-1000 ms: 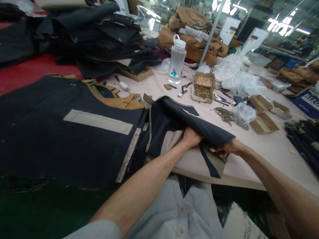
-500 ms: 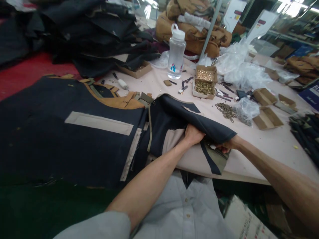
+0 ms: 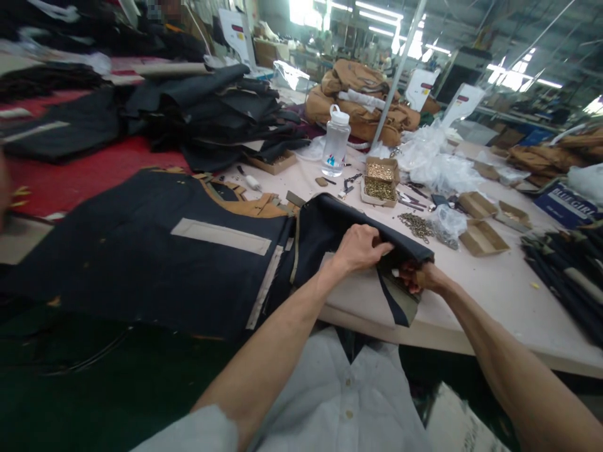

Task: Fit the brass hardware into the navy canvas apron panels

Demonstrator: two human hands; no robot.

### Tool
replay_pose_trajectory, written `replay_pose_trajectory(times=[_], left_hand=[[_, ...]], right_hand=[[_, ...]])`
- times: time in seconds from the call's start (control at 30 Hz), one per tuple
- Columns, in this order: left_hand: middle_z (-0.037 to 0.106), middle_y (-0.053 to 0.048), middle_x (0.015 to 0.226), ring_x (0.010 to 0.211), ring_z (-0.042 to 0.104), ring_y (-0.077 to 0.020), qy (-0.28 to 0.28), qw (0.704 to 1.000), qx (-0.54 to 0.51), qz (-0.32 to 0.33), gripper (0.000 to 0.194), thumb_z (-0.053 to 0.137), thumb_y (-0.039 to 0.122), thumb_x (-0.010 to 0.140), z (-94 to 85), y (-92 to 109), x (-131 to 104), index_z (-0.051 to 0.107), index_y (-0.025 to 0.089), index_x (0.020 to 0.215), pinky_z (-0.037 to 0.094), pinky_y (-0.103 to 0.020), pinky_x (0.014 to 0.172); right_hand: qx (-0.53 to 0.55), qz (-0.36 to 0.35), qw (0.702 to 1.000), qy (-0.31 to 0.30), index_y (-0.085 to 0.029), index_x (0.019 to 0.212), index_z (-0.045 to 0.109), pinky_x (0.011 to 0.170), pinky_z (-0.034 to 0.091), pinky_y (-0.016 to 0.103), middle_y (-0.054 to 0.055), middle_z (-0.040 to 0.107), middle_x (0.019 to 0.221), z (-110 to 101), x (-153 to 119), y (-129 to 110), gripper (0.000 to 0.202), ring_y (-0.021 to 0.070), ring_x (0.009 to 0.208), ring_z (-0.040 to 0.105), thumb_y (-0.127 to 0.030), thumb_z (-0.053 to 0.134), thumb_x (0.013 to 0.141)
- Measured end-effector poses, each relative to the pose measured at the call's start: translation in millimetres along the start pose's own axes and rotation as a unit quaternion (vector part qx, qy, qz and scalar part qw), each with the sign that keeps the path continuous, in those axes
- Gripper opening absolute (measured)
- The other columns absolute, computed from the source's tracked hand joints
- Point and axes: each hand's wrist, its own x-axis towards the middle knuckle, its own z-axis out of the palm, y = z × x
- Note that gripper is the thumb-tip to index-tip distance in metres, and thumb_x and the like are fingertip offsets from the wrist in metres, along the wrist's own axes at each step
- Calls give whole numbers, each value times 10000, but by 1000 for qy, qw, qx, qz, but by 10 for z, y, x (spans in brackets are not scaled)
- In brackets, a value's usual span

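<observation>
A dark navy fabric panel (image 3: pixel 325 223) with olive edging lies folded near the table's front edge, its far side raised as a flap over a beige layer (image 3: pixel 351 298). My left hand (image 3: pixel 360 248) rests against the inner face of this flap, thumb stretched to the right and apart from the bent index finger. Under the flap's right end my right hand (image 3: pixel 414 277) is closed, its fingers curled and in shadow. A small whitish tip shows at those fingers; what it belongs to is hidden. Left of them spreads a larger dark panel (image 3: pixel 155 276) with a beige strip.
Behind stand a water bottle (image 3: pixel 335 144) and boxes of small brass parts (image 3: pixel 379 188). Metal hooks (image 3: pixel 414 226) lie piled near open cardboard boxes (image 3: pixel 483 237). Dark fabric (image 3: pixel 221 113) is stacked at the back left. Another person's blurred hand (image 3: pixel 2 185) shows at the left edge.
The view has tilted up and turned left. My left hand has come out from beneath the flap's edge, its thumb and index now visible. My right hand stays under the flap's right end.
</observation>
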Motion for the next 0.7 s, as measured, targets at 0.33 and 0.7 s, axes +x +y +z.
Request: replay_pose_trajectory(times=[0.33,0.7], left_hand=[[707,-105,769,586,647,-177,-30,951,-222,-215,593,620,693,847,378,-514,216,703,109,894,534,-263,506],[655,-85,790,510,625,-139,43,876,-376,-297,438,566,536,955,611,-670,216,613,105,891,476,-230,412]], right_hand=[[-112,-251,927,255,-156,1147,642,772,525,377,119,699,961,140,-55,-678,470,279,873,647,-564,468,991],[-278,-357,878,158,-72,1489,431,1120,334,626,237,465,1433,587,406,-555,649,420,1329,394,-518,365,1023]])
